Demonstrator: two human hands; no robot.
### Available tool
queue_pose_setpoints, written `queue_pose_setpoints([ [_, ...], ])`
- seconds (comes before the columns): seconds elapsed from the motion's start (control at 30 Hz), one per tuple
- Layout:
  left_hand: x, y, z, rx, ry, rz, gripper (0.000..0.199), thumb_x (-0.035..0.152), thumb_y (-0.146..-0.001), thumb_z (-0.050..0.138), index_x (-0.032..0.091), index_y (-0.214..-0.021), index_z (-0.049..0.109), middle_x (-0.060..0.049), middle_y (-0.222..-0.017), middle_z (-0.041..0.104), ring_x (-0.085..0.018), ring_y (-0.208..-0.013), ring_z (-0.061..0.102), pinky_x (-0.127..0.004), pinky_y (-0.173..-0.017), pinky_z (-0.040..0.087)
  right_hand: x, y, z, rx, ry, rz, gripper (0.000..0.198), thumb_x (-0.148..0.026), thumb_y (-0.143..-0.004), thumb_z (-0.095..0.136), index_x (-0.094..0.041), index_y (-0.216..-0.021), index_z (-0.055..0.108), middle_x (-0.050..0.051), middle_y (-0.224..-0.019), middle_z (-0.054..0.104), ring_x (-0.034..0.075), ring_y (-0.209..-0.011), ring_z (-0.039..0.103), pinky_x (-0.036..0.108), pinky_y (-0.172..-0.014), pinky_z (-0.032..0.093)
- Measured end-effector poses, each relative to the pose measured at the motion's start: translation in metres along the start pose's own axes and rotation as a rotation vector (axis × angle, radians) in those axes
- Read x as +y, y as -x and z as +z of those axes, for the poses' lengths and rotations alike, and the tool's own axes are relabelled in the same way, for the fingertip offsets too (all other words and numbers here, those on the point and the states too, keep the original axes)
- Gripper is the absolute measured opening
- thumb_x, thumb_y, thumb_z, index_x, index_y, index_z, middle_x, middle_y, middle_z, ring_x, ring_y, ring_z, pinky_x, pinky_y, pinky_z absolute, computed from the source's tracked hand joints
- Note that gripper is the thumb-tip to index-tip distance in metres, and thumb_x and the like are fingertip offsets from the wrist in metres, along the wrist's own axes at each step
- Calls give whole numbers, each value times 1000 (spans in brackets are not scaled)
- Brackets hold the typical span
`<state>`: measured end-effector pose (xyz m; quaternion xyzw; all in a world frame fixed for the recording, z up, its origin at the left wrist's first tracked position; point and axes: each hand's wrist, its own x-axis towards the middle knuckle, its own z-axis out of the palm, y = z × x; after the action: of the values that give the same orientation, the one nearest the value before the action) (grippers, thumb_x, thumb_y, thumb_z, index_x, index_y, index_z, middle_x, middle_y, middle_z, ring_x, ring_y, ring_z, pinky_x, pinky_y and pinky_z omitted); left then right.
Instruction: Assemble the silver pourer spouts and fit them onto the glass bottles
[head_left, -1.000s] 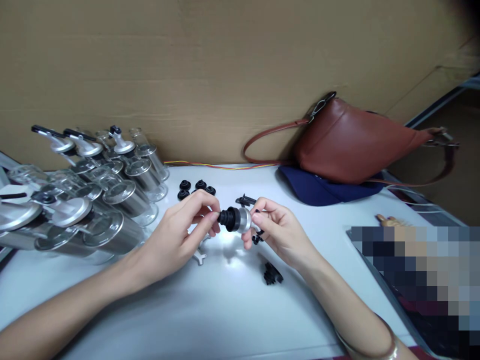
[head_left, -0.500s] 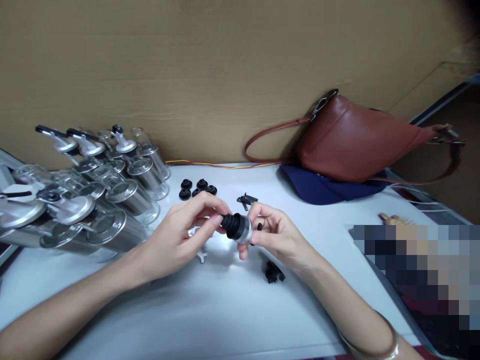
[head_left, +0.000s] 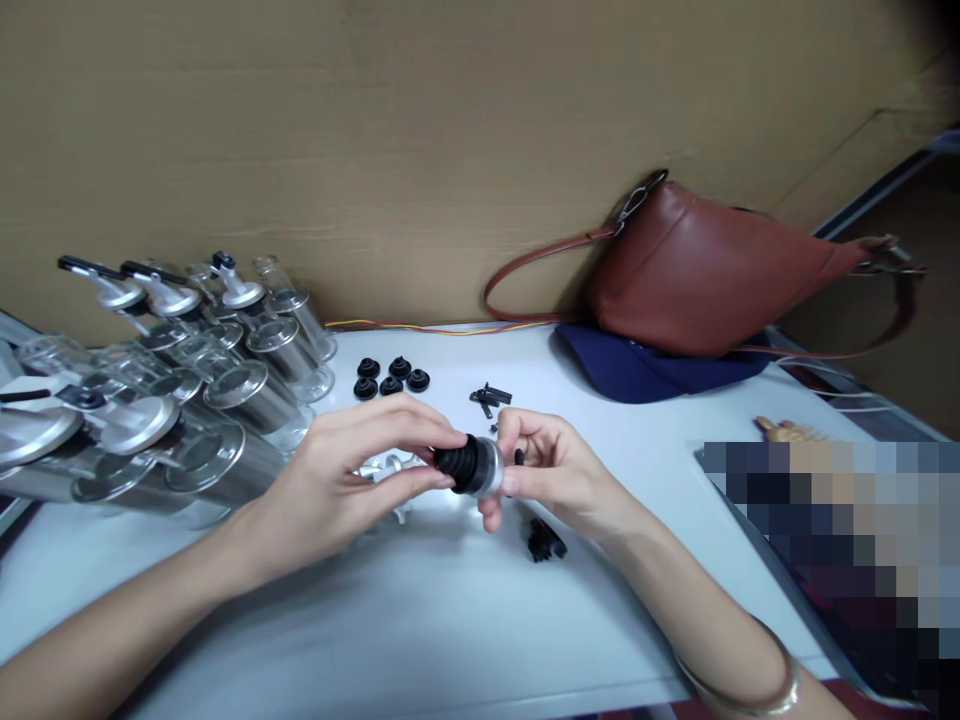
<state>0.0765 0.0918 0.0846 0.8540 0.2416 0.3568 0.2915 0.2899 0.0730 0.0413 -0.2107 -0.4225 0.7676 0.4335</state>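
Above the white table, both hands meet on a bottle pourer (head_left: 487,466), which has a silver cap and a black ribbed stopper (head_left: 457,464). My left hand (head_left: 352,465) is closed around the stopper end, thumb below and fingers above. The silver rim sits pinched in my right hand (head_left: 551,465), where a small black piece (head_left: 519,457) shows between the fingers. Under my left fingers lie silver parts (head_left: 397,470), partly hidden. Black ribbed stoppers (head_left: 391,386) are grouped behind the hands. Thin black pieces (head_left: 491,397) lie near them, and a black cluster of parts (head_left: 546,540) rests below my right hand.
Several glass bottles with metal sleeves (head_left: 225,440) crowd the left side, some topped with silver pourers (head_left: 142,425). At the back right a brown bag (head_left: 697,270) rests on a navy cap (head_left: 637,370). A cardboard wall (head_left: 420,160) stands behind the table (head_left: 450,620).
My left fingers have moved from the narrow tip of the stopper to a wider hold around its ribbed sides. My right hand keeps its pinch on the silver cap. The view has shifted slightly.
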Motion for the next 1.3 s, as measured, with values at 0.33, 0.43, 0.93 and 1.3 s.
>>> queue_pose_setpoints([
  [0.33, 4, 0, 0, 20, 8, 75, 13, 9, -79, 72, 14, -91, 70, -3, -82, 73, -10, -70, 68, -16, -64, 54, 4, 0, -3, -47, -54, 93, 30, -26, -72, 81, -17, -73, 53, 2, -64, 76, 15, -52, 72, 20, -50, 55],
  [0.43, 3, 1, 1, 14, 16, 78, 14, 7, -78, 73, 14, -90, 70, -3, -81, 74, -10, -70, 68, -16, -64, 54, 4, -1, -3, -69, -53, 111, 28, -27, -72, 81, -16, -73, 55, 3, -64, 76, 15, -51, 72, 20, -49, 55],
  [0.93, 2, 4, 3, -69, 63, 85, 6, 13, -80, 72, 15, -83, 69, -4, -77, 71, -12, -67, 68, -19, -62, 54, 3, 1, -4, -85, -53, 185, 27, -26, -70, 83, -15, -73, 58, 3, -65, 76, 16, -54, 73, 20, -50, 57],
  [1.3, 4, 6, 7, -38, -3, 111, 6, 12, -81, 71, 15, -84, 66, -4, -77, 70, -12, -66, 67, -18, -60, 53, 1, 2, -3, -55, -34, 164, 25, -22, -70, 83, -14, -72, 60, 4, -66, 77, 16, -56, 74, 19, -52, 58],
])
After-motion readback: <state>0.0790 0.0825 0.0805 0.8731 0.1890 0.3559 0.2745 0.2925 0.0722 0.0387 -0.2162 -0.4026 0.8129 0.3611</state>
